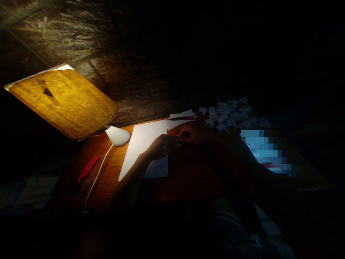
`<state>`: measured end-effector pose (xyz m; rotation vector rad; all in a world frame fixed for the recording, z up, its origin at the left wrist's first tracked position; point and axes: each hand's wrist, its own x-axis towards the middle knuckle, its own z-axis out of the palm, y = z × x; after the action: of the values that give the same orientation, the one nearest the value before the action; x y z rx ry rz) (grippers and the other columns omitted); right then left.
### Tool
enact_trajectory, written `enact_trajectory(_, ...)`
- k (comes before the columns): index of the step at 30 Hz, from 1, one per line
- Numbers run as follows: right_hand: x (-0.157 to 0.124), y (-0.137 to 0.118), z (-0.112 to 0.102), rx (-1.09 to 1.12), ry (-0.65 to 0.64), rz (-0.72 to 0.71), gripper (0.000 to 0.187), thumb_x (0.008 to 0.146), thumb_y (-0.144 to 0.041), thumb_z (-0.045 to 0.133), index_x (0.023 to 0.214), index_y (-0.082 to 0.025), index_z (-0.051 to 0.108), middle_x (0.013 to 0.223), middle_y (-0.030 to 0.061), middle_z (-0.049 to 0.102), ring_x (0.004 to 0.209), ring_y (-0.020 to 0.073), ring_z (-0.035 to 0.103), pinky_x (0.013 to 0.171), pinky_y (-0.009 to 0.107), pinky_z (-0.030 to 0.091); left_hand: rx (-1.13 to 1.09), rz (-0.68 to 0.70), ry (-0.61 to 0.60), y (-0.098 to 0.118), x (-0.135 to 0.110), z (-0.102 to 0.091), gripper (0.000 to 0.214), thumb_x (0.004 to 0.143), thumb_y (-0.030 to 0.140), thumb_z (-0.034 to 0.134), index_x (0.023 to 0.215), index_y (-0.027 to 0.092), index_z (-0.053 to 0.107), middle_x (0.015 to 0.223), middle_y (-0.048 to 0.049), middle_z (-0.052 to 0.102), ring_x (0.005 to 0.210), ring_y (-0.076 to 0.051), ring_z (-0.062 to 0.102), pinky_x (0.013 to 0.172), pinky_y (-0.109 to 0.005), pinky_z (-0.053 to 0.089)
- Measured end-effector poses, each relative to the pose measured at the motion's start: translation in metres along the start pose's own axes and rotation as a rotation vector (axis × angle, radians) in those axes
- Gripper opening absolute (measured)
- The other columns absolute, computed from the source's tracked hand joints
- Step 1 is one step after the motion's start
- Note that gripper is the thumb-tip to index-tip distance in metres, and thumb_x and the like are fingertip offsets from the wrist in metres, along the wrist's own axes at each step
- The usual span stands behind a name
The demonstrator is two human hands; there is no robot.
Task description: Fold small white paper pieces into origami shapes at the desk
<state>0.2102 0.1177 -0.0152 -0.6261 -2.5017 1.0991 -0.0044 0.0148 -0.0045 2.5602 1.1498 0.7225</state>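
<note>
My left hand (162,145) is over the white paper sheets (147,131), fingers closed in a pinch on a small folded paper piece (178,143) that is mostly hidden and dim. My right hand (192,133) meets it from the right, its fingers curled and closed at the same piece. Several folded paper shapes (222,111) lie in a heap beyond my right hand. Smaller white sheets (178,124) lie behind my hands, with a dark and red tool (185,118) across them; its kind is hard to make out.
A lamp with a lit, printed yellow shade (64,104) and white base (118,136) stands at the left. Its white cord (98,173) runs to the wooden table's (107,194) front edge. A red strap-like thing (88,169) lies nearby. A glowing blurred screen (264,147) is at right; a stone wall (81,32) stands behind.
</note>
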Motion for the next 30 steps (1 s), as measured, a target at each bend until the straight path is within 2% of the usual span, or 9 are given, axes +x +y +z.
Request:
enact_trajectory(8, 0.002, -0.002, 0.005, 0.002, 0.020, 0.078, 0.016, 0.076, -0.013, 0.073, 0.091, -0.016, 0.072, 0.101, 0.0073, 0.070, 0.082, 0.0154, 0.062, 0.071, 0.025, 0.048, 0.090, -0.071, -0.011, 0.001, 0.000, 0.003, 0.047, 0.069, -0.001, 0.049, 0.096, 0.023, 0.079, 0.113, -0.0049, 0.079, 0.109, -0.024, 0.074, 0.094, -0.043, 0.061)
enact_trajectory(12, 0.004, -0.005, 0.008, -0.038, 0.018, 0.139, 0.015, 0.077, -0.015, 0.073, 0.092, -0.017, 0.072, 0.098, 0.0068, 0.071, 0.080, 0.0159, 0.061, 0.067, 0.025, 0.046, 0.138, -0.096, -0.015, 0.002, -0.001, 0.005, 0.042, 0.069, 0.001, 0.050, 0.091, 0.023, 0.079, 0.111, -0.0048, 0.079, 0.112, -0.025, 0.072, 0.093, -0.043, 0.059)
enact_trajectory(19, -0.002, -0.005, 0.000, -0.030, -0.001, 0.055, 0.017, 0.076, -0.009, 0.071, 0.091, -0.016, 0.073, 0.103, 0.0074, 0.070, 0.084, 0.0161, 0.063, 0.072, 0.025, 0.048, 0.167, -0.084, -0.026, 0.005, -0.001, 0.008, 0.036, 0.080, 0.007, 0.055, 0.104, 0.021, 0.076, 0.118, -0.0083, 0.076, 0.115, -0.027, 0.069, 0.095, -0.047, 0.057)
enact_trajectory(22, -0.003, -0.005, -0.003, -0.011, -0.007, 0.051, 0.019, 0.076, -0.007, 0.069, 0.093, -0.016, 0.073, 0.103, 0.0072, 0.070, 0.085, 0.0166, 0.064, 0.073, 0.026, 0.049, 0.145, -0.073, -0.028, 0.007, 0.000, 0.008, 0.041, 0.082, 0.007, 0.054, 0.112, 0.024, 0.076, 0.119, -0.0070, 0.076, 0.114, -0.025, 0.069, 0.095, -0.046, 0.056)
enact_trajectory(26, -0.002, -0.004, -0.003, 0.011, -0.009, 0.079, 0.022, 0.076, -0.007, 0.069, 0.096, -0.016, 0.073, 0.100, 0.0065, 0.072, 0.083, 0.0160, 0.065, 0.073, 0.026, 0.049, 0.144, -0.088, -0.038, 0.009, 0.002, 0.008, 0.044, 0.081, 0.005, 0.051, 0.109, 0.026, 0.078, 0.115, -0.0052, 0.077, 0.112, -0.023, 0.069, 0.094, -0.043, 0.057)
enact_trajectory(30, -0.002, -0.003, -0.001, -0.008, 0.028, 0.059, 0.017, 0.078, -0.013, 0.071, 0.095, -0.015, 0.073, 0.102, 0.0082, 0.073, 0.085, 0.0164, 0.065, 0.074, 0.026, 0.048, 0.235, -0.164, -0.074, 0.014, 0.006, 0.010, 0.044, 0.080, 0.005, 0.051, 0.108, 0.026, 0.078, 0.115, -0.0058, 0.076, 0.112, -0.026, 0.067, 0.094, -0.045, 0.056)
